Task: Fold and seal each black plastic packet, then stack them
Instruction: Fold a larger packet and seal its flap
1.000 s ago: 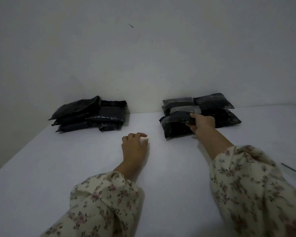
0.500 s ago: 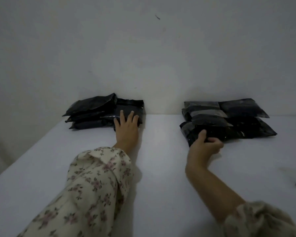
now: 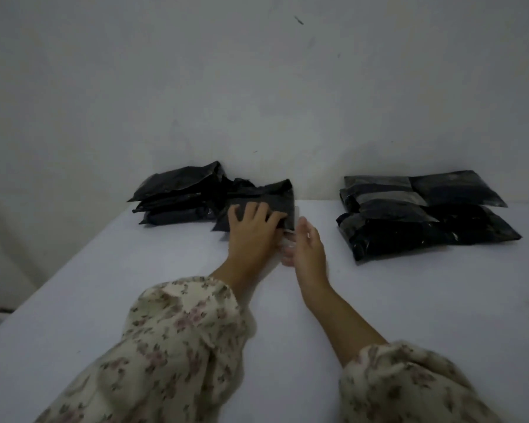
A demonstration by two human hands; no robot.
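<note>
Roughly mid-task, judging by the layout: tidy stack (image 3: 422, 209) of folded packets at right, looser pile (image 3: 177, 193) at left apparently not yet folded or sealed. One packet (image 3: 274, 195) lying against the pile's right side, under left hand (image 3: 251, 232), fingers spread flat on it, no pinch. Right hand (image 3: 306, 245) just beside its near corner, blurred, fingers loose and apart, holding nothing. Plenty of bare counter (image 3: 409, 300) toward the body for folding. Wall (image 3: 257, 87) tight behind both heaps; counter's left edge near the pile.
</note>
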